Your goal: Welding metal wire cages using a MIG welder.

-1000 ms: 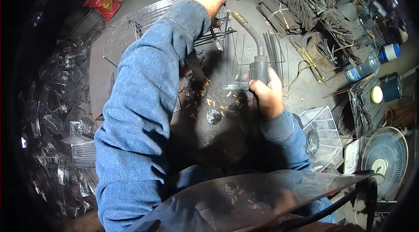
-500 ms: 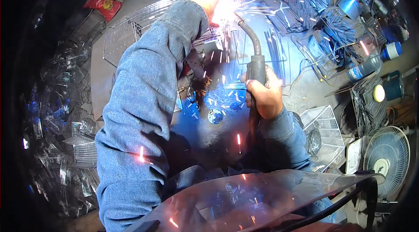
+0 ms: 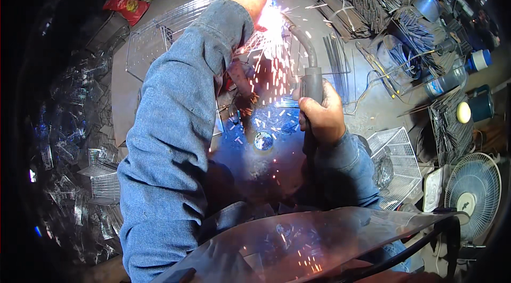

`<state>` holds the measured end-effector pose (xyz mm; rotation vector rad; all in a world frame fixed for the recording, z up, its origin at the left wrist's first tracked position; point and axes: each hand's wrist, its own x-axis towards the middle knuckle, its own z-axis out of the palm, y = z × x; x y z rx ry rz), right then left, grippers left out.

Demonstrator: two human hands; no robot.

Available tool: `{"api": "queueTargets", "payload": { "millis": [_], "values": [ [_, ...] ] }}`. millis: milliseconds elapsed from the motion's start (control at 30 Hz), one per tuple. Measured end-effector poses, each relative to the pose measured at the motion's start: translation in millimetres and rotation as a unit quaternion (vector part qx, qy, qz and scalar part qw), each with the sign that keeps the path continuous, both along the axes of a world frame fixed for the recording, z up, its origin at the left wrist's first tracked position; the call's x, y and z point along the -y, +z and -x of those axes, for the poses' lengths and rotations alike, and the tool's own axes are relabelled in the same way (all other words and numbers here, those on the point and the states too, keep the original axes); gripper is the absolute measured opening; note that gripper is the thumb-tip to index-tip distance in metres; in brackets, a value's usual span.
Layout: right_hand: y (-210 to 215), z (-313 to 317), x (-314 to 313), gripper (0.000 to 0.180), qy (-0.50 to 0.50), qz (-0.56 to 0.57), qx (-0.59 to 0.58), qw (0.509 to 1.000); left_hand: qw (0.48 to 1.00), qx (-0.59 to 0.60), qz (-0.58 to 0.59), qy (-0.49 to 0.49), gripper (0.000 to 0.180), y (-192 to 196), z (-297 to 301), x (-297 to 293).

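My right hand (image 3: 323, 110) is wrapped round the grip of a welding torch (image 3: 313, 78). The torch's curved neck points up and left, and its tip meets a dazzling white arc. Orange sparks fall from the arc toward the floor. Just left of the glare is my left hand (image 3: 246, 1), its fingers closed at the end of a wire basket (image 3: 151, 49). Glare and the back of the hand hide exactly what the fingertips grip. The basket's wire frame stretches left behind my denim sleeve (image 3: 165, 139).
A clear face shield (image 3: 298, 240) crosses the bottom. Bundles of metal rods (image 3: 367, 6) lie at the upper right. On the right are a wire basket (image 3: 396, 163), a fan (image 3: 471, 192) and a plastic bottle (image 3: 444, 83). Piled wire racks (image 3: 104, 176) stand left; a red sack (image 3: 125, 3) lies upper left.
The arc's glow has shrunk and the blue light over the rods has dimmed. Sparks now stream mainly downward instead of spraying outward. Both hands keep nearly the same place.
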<state>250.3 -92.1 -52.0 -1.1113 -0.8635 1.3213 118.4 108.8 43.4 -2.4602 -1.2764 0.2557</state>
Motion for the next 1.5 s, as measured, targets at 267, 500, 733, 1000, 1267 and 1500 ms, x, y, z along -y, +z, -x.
{"api": "queueTargets", "payload": {
  "millis": [267,500,733,1000,1267,1500],
  "values": [
    [0.6,-18.2,-8.4,0.023,0.004,0.025,0.010,1.000,0.998,-0.003,-0.063,0.015,0.081,-23.4,2.1,9.1],
    [-49.3,-26.8,-10.1,0.021,-0.011,0.057,-0.160,0.985,0.996,0.017,-0.092,0.001,0.063,-27.9,0.2,2.9],
    [-48.9,-10.4,-8.1,0.028,0.030,0.096,-0.166,0.981,0.993,0.037,-0.109,-0.010,0.052,-36.0,9.4,-4.6],
    [-46.8,-6.9,-6.2,0.023,0.025,0.122,-0.154,0.980,0.994,0.037,-0.105,0.006,0.039,-39.5,9.0,-5.8],
    [-45.3,-3.4,-7.4,0.019,0.025,0.093,-0.159,0.982,0.988,0.014,-0.154,-0.013,0.034,-49.5,19.1,-22.4],
    [-51.9,8.5,-8.5,0.021,0.001,0.092,0.062,0.994,0.996,0.010,-0.085,0.036,0.053,-30.9,3.8,-0.3]
  ]
}}
